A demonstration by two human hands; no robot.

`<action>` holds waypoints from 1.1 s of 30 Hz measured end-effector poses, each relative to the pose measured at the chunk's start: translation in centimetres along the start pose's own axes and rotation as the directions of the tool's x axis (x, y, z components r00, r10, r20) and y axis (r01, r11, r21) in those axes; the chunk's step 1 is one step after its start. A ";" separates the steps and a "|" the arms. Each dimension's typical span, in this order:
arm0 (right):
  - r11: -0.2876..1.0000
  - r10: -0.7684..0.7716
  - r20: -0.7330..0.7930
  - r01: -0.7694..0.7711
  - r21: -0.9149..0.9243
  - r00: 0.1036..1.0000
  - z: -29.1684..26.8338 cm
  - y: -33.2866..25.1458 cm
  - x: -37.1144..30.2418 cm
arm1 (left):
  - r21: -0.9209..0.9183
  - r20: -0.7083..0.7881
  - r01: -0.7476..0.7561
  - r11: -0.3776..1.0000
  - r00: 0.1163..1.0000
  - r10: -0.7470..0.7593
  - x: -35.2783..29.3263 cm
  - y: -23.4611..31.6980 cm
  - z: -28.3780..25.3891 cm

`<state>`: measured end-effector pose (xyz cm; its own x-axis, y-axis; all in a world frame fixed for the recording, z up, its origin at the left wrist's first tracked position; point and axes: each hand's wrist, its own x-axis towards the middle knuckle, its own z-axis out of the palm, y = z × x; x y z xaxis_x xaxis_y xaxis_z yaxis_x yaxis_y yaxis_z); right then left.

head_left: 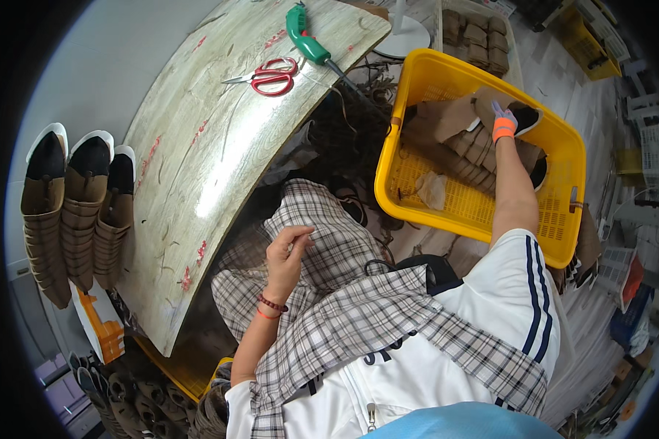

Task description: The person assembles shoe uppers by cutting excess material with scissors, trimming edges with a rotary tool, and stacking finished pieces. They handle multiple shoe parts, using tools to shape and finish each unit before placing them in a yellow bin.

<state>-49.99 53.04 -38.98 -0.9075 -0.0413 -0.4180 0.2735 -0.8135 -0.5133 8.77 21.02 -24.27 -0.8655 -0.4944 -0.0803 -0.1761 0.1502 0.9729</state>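
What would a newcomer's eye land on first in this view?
Likely the bright yellow basket on the person's right, with the right hand, orange band at its wrist, at the brown pieces inside. Next, the green tool and red-handled scissors on the table, near the picture's top. Three brown stacks also stand out at far left.
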 end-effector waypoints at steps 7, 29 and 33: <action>-0.007 -0.191 0.663 0.674 -0.738 0.724 7.5 7.3 -26.8 | 0.150 -0.034 -0.227 0.962 0.971 0.235 8.4 3.6 5.1; 0.647 0.012 -0.217 -0.173 -0.743 0.976 -17.9 -10.0 -2.2 | -0.235 -0.783 0.078 0.969 0.575 -0.236 10.2 1.5 -15.4; 0.803 0.179 -0.272 -0.300 -0.515 0.945 -22.8 -9.9 2.2 | 0.538 -0.438 -0.154 0.829 0.789 0.431 13.0 3.8 -1.0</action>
<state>-47.44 74.25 -51.89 -0.7222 -0.0265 -0.6911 0.6561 -0.3425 -0.6725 -2.69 14.36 -21.38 -0.5534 -0.7002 0.4511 -0.2650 0.6614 0.7017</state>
